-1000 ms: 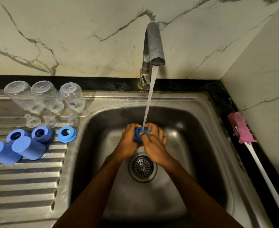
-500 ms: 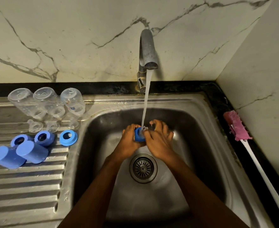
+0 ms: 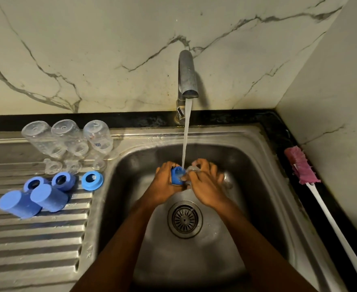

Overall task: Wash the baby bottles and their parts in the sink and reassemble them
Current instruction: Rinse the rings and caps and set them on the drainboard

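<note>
My left hand (image 3: 164, 182) grips a blue bottle cap (image 3: 177, 176) under the running water in the sink basin (image 3: 257, 186). My right hand (image 3: 205, 182) is beside it, fingers curled at the cap's open end around something clear that I cannot make out. On the draining board stand three clear bottles (image 3: 68, 138) upside down, three clear teats (image 3: 72, 165) in front of them, three blue collar rings (image 3: 92, 180) and two blue caps (image 3: 48, 197) lying nearest me.
The tap (image 3: 187, 74) runs a steady stream into the basin. The drain strainer (image 3: 185, 219) lies below my hands. A pink-headed bottle brush (image 3: 301, 165) with a long white handle rests on the black counter edge at the right.
The view has tilted up slightly. My right hand's fingers have shifted around the cap's open end; both hands stay under the stream.
</note>
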